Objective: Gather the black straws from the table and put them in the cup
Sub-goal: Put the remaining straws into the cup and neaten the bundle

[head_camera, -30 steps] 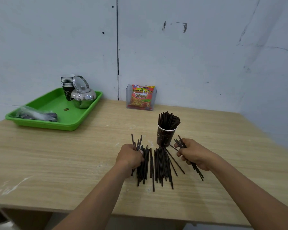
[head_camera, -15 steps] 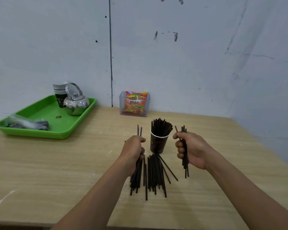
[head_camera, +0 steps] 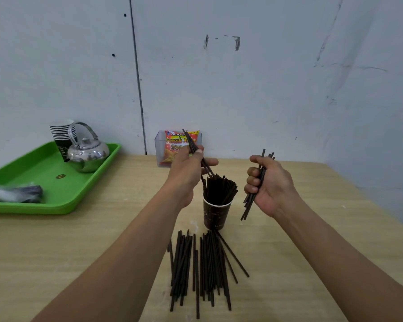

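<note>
Head view: cup (head_camera: 216, 213) between hands – left hand (head_camera: 187, 175), right hand (head_camera: 269, 185) each clamping straws.

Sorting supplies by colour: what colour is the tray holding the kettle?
Bright green tray, seen clearly in the head view.

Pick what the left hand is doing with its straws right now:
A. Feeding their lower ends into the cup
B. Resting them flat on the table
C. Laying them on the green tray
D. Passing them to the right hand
A: the left hand holds a few straws slanted, their lower ends at the mouth of the cup.
</note>
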